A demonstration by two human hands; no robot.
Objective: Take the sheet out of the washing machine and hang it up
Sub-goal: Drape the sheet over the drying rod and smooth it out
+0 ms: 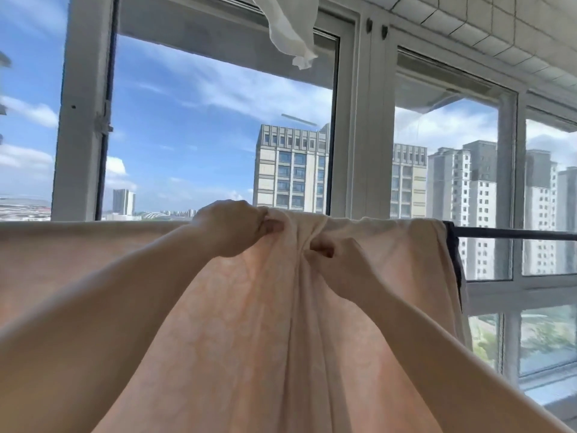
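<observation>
Sheet (249,307) is draped over the rail (515,235), and both my grips, left hand (232,228) and right hand (338,260), are pinched tight on bunched fabric right at the top.

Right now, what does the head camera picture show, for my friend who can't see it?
Two bare hands, left hand and right hand, pinch a bunched fold of a peach-coloured sheet draped over a dark rail. Behind are big windows, blue sky and tall buildings.

Pale peach sheet (249,307) with a faint tonal pattern; dark navy rail (515,235); white cloth (290,29) upper centre.
</observation>
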